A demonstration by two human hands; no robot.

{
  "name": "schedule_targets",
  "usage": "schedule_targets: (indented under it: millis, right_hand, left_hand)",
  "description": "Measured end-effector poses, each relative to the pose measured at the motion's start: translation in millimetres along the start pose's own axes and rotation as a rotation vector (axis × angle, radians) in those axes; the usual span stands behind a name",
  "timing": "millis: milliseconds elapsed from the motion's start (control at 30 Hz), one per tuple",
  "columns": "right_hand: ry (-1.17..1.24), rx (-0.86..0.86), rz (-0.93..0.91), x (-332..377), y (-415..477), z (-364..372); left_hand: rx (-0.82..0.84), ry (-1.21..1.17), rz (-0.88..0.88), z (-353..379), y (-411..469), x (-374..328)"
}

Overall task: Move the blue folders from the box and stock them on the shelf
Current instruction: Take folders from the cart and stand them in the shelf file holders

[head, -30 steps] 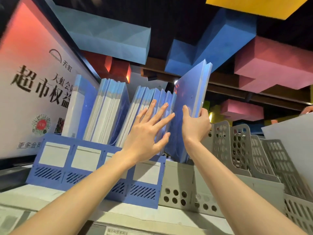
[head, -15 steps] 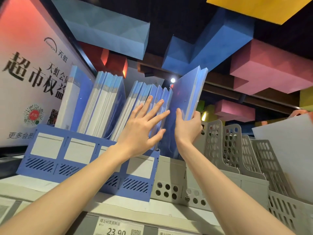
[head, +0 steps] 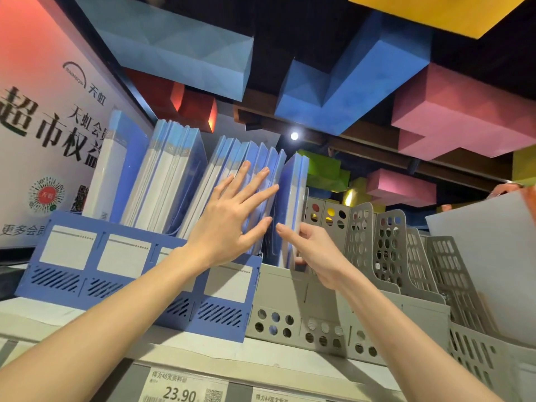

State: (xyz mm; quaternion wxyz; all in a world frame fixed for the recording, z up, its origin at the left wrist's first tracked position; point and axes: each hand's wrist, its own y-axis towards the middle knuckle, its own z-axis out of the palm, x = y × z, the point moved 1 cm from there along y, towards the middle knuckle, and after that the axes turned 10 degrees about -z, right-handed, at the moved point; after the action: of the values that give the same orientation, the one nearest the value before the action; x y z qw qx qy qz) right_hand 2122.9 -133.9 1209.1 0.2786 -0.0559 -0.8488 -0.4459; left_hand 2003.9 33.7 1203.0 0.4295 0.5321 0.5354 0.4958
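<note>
**Folder seated in the row**

Blue folder (head: 293, 204) went from raised and tilted above the stocked folders (head: 246, 175) to standing down at their right end, top about level with theirs. Right hand (head: 316, 250) slid from mid-folder to its lower edge, fingers loosened. Left hand (head: 232, 216) now lies flatter against the stocked folders. Price tag (head: 179, 387) has entered view below.

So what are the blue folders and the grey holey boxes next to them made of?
The blue folders look like thin, slightly see-through plastic: the covers are glossy and pale pages show through. The grey holey boxes look like hard moulded plastic with a matt finish: their walls are thin, stiff and punched with neat round holes. They could be painted metal, but plastic seems likelier.
</note>
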Motion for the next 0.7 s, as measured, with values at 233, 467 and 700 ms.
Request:
schedule_targets:
  millis: [233, 467, 700]
  right_hand:
    - [0.04, 0.017, 0.052, 5.7, 3.1, 2.5]
    - [0.071, 0.008, 0.033, 19.4, -5.8, 25.4]
    - [-0.106, -0.069, -0.006, 38.6, -38.0, 17.6]
  left_hand:
    - [-0.022, -0.051, -0.022, -1.0, 0.8, -3.3]
    - [-0.011, -0.045, -0.057, -4.8, -3.8, -9.0]
    - [0.159, 0.015, -0.127, -21.6, -19.2, -28.5]
